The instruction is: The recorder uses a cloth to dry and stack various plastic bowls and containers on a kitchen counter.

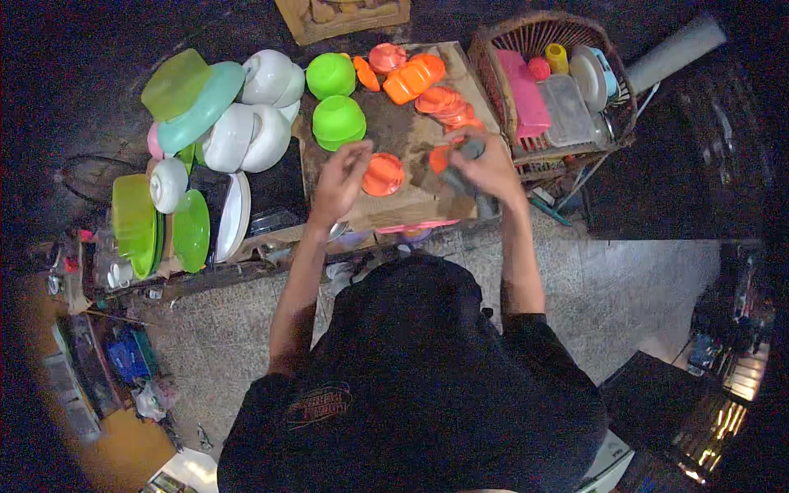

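Observation:
My left hand (342, 180) is over the table's cardboard sheet, its fingers bent and thumb apart, with nothing seen in it. Just right of it lies a round orange plastic dish (383, 174); I cannot tell whether they touch. Between the fingertips of my right hand (489, 165) is a small orange plastic piece (439, 159), blurred. A dark grey round thing (473, 148) shows against the same hand, its kind unclear. Beyond that hand lies a row of overlapping orange dishes (447, 106). Two stacks of green bowls, the nearer green stack (339, 122) and the farther green stack (331, 76), stand beyond my left hand.
White bowls (228, 137) and green plates (191, 231) crowd the left side. An orange moulded container (414, 79) sits at the back. A wicker basket (510, 92) holding a pink box (523, 92) and a clear container (564, 111) borders the right side.

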Tool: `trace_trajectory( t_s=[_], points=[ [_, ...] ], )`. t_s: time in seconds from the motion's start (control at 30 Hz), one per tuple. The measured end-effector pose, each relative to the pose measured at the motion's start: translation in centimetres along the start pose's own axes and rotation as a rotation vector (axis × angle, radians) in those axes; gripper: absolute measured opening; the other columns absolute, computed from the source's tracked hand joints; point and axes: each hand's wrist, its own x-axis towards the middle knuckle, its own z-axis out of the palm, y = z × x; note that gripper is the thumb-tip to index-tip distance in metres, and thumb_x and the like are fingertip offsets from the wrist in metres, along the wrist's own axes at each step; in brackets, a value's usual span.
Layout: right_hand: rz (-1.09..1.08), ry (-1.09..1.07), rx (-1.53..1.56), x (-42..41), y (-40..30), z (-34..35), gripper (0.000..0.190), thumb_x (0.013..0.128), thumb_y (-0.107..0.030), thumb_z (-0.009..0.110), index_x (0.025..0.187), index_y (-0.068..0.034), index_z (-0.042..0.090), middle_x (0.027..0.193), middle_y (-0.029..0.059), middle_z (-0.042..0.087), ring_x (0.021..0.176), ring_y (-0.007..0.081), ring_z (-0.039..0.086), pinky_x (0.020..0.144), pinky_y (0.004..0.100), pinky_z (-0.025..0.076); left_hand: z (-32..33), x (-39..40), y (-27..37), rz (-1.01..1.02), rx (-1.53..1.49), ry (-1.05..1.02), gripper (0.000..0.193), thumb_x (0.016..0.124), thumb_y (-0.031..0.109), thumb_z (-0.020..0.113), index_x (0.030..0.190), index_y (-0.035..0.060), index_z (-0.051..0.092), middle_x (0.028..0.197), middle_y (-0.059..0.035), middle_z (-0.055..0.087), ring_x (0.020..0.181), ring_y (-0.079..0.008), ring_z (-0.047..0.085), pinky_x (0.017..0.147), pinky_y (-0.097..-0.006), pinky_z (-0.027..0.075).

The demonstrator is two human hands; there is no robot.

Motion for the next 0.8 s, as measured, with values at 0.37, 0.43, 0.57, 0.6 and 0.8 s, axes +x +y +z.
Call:
trace_trajectory(
  t_s=[0.37, 0.43, 0.57, 0.6, 0.8],
  points=[
    [-0.002, 0.003, -0.423, 11.7, 7.2, -0.7, 0.059, 0.077, -0.035, 0.086, 0.129, -0.011, 0.072, 0.126, 0.0166, 0.072, 0.116, 0.0341, 0.069, 0.1, 0.0424, 0.053, 8.8, 13.6, -2.3, 0.098, 0.547, -0.033, 0.062, 0.088, 0.035, 0.076, 0.134, 0.0, 0.057, 0.121, -0.0265, 0.068, 0.114, -0.0406, 0.066, 0.096, -0.047, 0.052],
    [-0.004, -0.02, -0.434, 12.3, 8.3, 0.2, 0.059, 0.076, -0.034, 0.086, 0.128, -0.01, 0.072, 0.126, 0.016, 0.071, 0.114, 0.034, 0.069, 0.099, 0.0422, 0.054, 9.9, 14.7, -3.7, -0.069, 0.246, 0.005, 0.061, 0.088, 0.032, 0.077, 0.133, -0.0028, 0.056, 0.12, -0.0269, 0.067, 0.113, -0.041, 0.066, 0.096, -0.0471, 0.052],
    [-0.028, 0.02, -0.458, 11.9, 6.3, 1.7, 0.058, 0.076, -0.033, 0.086, 0.127, -0.009, 0.072, 0.122, 0.0168, 0.073, 0.113, 0.0343, 0.07, 0.098, 0.0429, 0.055, 9.7, 15.7, -6.8, 0.089, 0.271, 0.137, 0.061, 0.088, 0.032, 0.077, 0.132, -0.0051, 0.055, 0.12, -0.0237, 0.068, 0.107, -0.0354, 0.069, 0.093, -0.043, 0.054],
    [0.073, 0.012, -0.451, 11.4, 5.7, 1.5, 0.058, 0.075, -0.033, 0.087, 0.126, -0.009, 0.072, 0.122, 0.0169, 0.073, 0.113, 0.0345, 0.07, 0.097, 0.043, 0.055, 9.9, 15.5, -6.1, -0.002, 0.169, 0.115, 0.06, 0.089, 0.031, 0.077, 0.132, -0.0054, 0.055, 0.121, -0.0225, 0.068, 0.107, -0.0313, 0.069, 0.092, -0.0403, 0.055],
    [-0.008, 0.037, -0.41, 10.8, 6.2, 0.4, 0.058, 0.076, -0.037, 0.084, 0.127, -0.012, 0.07, 0.114, 0.0192, 0.074, 0.104, 0.0374, 0.072, 0.093, 0.0479, 0.057, 9.7, 15.9, -5.0, -0.142, -0.031, 0.116, 0.054, 0.091, 0.023, 0.074, 0.133, -0.0059, 0.055, 0.122, -0.0199, 0.069, 0.108, -0.0231, 0.068, 0.09, -0.0345, 0.055]
  ],
)
